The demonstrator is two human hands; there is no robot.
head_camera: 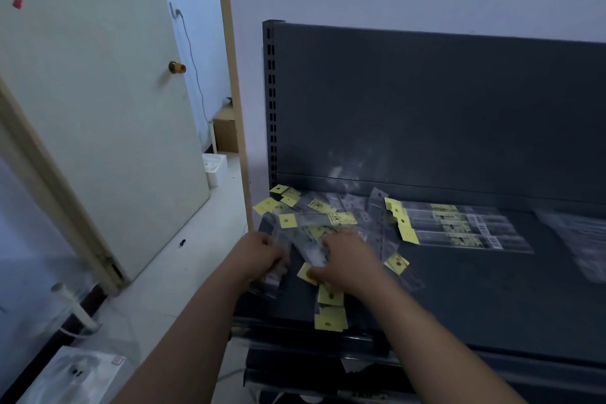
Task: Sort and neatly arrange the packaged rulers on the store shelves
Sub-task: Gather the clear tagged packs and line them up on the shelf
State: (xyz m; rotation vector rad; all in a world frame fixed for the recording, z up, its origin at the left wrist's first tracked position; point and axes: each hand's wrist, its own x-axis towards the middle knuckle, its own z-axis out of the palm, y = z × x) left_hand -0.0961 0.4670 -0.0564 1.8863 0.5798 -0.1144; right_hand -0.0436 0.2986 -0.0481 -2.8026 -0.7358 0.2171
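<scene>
**A:** Four packaged rulers, as far as I can count, make up the sorted row [459,226]. They lie flat and side by side near the middle of the shelf [475,305], all with their yellow headers at the left end.

**B:** Why flat and all the same way round?

**A:** My guess is so that the barcodes line up and the row reads as one block. The loose heap [314,216] at the shelf's left end is the opposite. Its sleeves cross at all angles, and a couple of yellow headers hang over the front edge.

**B:** And the hands?

**A:** Both are in that heap. The left hand [262,256] has its fingers curled round a few clear sleeves at the heap's left side, probably to gather them into a bundle. The right hand [347,259] lies on top with its fingers bent down onto a yellow header. I cannot tell whether they pinch it or only press, because the back of the hand hides the tips.

**B:** Why hold it that way?

**A:** Slick plastic slides, so one hand likely steadies the heap while the other collects.

**B:** Anything else nearby?

**A:** Some blurred clear packets [580,239] lie further right on the shelf. Behind everything rises the dark back panel [426,108], and a pale door [98,108] stands open to the left.
</scene>
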